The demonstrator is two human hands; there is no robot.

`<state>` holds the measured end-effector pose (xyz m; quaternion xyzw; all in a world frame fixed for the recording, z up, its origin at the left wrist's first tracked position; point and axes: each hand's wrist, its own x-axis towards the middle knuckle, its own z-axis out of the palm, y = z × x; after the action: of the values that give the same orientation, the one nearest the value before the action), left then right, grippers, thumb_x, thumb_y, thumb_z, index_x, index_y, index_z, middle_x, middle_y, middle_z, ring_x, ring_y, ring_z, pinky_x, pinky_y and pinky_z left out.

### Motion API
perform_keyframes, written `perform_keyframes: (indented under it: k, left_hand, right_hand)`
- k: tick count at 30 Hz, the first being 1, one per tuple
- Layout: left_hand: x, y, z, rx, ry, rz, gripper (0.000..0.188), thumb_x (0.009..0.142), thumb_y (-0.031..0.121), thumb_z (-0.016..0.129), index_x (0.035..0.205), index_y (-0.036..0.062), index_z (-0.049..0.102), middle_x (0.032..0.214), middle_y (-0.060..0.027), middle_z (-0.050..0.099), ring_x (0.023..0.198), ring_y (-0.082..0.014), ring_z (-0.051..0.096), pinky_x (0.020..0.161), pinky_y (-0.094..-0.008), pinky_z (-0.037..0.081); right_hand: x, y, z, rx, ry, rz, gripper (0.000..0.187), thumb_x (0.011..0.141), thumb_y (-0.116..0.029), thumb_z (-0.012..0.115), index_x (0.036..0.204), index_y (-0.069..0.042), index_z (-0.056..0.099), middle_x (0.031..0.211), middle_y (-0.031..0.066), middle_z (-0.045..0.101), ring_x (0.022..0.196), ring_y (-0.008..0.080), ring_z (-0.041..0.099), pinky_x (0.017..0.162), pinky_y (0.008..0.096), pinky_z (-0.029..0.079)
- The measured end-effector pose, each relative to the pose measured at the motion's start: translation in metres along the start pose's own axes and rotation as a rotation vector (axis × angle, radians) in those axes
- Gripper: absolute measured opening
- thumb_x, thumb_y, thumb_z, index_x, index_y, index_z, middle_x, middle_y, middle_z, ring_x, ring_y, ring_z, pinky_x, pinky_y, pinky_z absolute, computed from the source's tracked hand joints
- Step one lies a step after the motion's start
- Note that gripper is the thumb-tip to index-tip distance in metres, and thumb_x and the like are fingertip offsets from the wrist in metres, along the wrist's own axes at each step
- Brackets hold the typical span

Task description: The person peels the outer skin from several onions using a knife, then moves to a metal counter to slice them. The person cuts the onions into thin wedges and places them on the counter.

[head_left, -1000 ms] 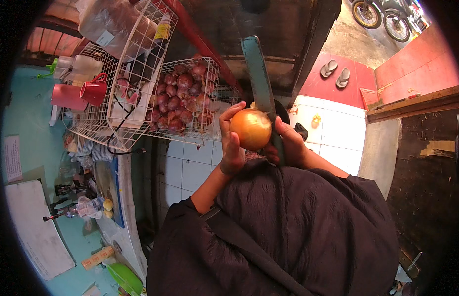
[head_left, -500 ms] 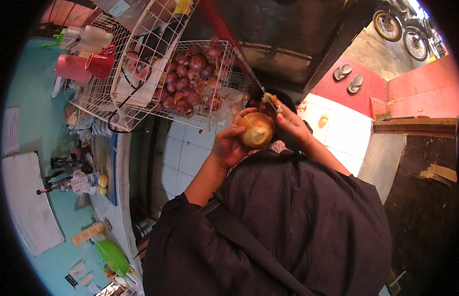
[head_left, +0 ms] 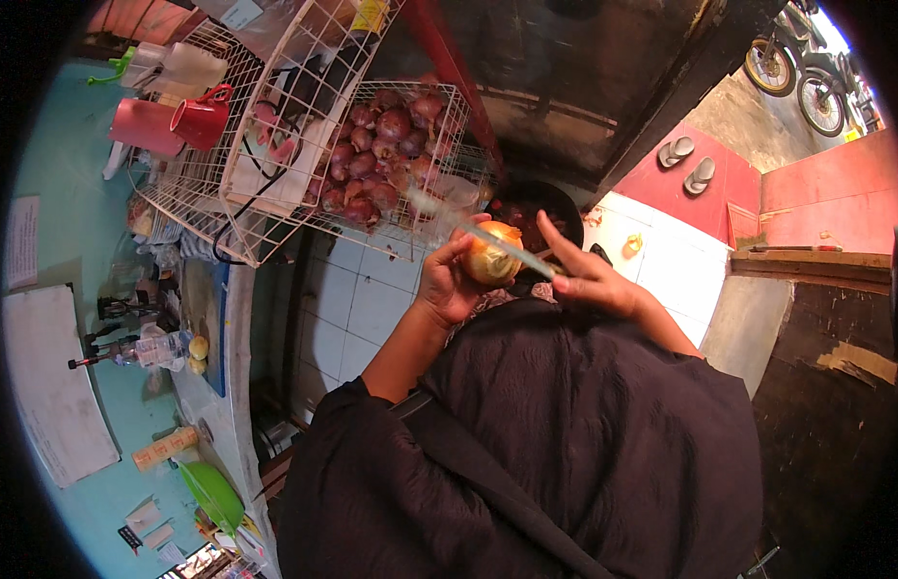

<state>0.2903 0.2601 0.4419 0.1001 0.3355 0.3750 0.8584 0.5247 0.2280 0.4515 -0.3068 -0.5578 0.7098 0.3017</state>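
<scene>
My left hand (head_left: 445,292) wraps its fingers round a yellow-brown onion (head_left: 484,262), held up in front of my chest. Part of its dry skin is gone and paler flesh shows. In my right hand (head_left: 608,291) is a knife (head_left: 532,261), its pale blade smeared by motion and slanting across the onion's upper right side. Some right fingers stretch away from the handle, which is mostly hidden in the grip. Just beyond the hands sits a dark round basin (head_left: 555,201) with reddish pieces in it, partly covered by the fingers.
At the upper left a white wire rack (head_left: 265,125) holds red onions (head_left: 383,154) and red mugs (head_left: 202,124). A counter (head_left: 238,338) runs along the left. Peel scraps (head_left: 634,244) lie on white tiles at right, near grey sandals (head_left: 700,177) on a red step.
The knife has swung from pointing up and away to lying across the onion. The peel at my right fingers is no longer seen there. The onion has turned, showing paler flesh.
</scene>
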Motion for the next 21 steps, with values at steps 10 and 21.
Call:
perform_keyframes:
  k: [10,21]
  left_hand:
    - [-0.004,0.0,0.001,0.164,-0.103,0.016,0.046,0.081,0.023,0.055,0.123,0.0092,0.044,0.113,-0.0136,0.055,0.105,-0.0288,0.056,0.086,-0.0439,0.049]
    - [-0.011,-0.013,-0.005,0.057,-0.008,-0.093,0.05,0.083,0.031,0.058,0.125,0.0074,0.043,0.117,-0.0133,0.054,0.105,-0.0279,0.056,0.089,-0.0444,0.047]
  right_hand:
    - [0.004,0.006,0.004,0.171,0.019,-0.013,0.073,0.088,-0.038,0.054,0.144,-0.004,0.022,0.103,0.0053,0.054,0.087,0.0121,0.047,0.075,0.0231,0.035]
    - [0.003,0.016,-0.012,0.015,0.177,-0.041,0.071,0.09,-0.038,0.051,0.145,-0.007,0.017,0.121,0.0101,0.045,0.103,0.017,0.044,0.084,0.0264,0.034]
